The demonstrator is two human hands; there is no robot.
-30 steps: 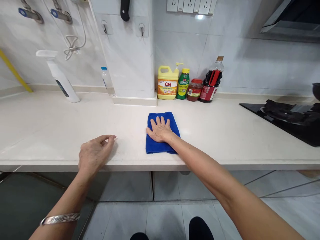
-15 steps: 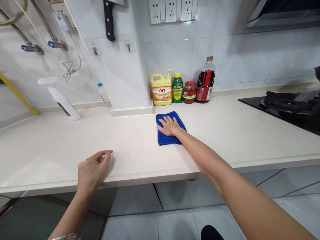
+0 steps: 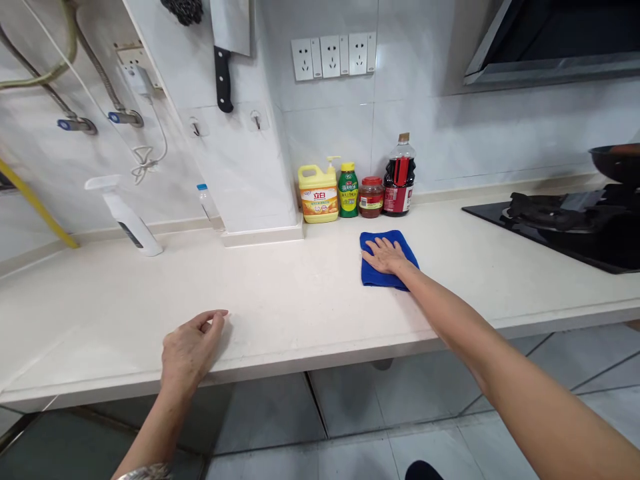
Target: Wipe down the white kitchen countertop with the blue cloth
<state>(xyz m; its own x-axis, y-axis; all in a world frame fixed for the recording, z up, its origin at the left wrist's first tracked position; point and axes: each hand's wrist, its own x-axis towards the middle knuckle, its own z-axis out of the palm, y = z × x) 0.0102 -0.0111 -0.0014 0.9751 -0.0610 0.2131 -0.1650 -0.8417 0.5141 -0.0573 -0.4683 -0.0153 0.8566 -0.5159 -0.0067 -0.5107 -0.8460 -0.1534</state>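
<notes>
Right hand and blue cloth now farther along the counter, toward three o'clock.
A second ago the cloth lay at six o'clock from the yellow jug; now it lies between four and five, and at about six o'clock from the dark bottle, where it was between seven and eight. The gap to the left hand has widened. The view has shifted too: a dark scourer has come in at the frame's eleven o'clock, with the knife blade beside it, and more of the wok shows between two and three.
</notes>
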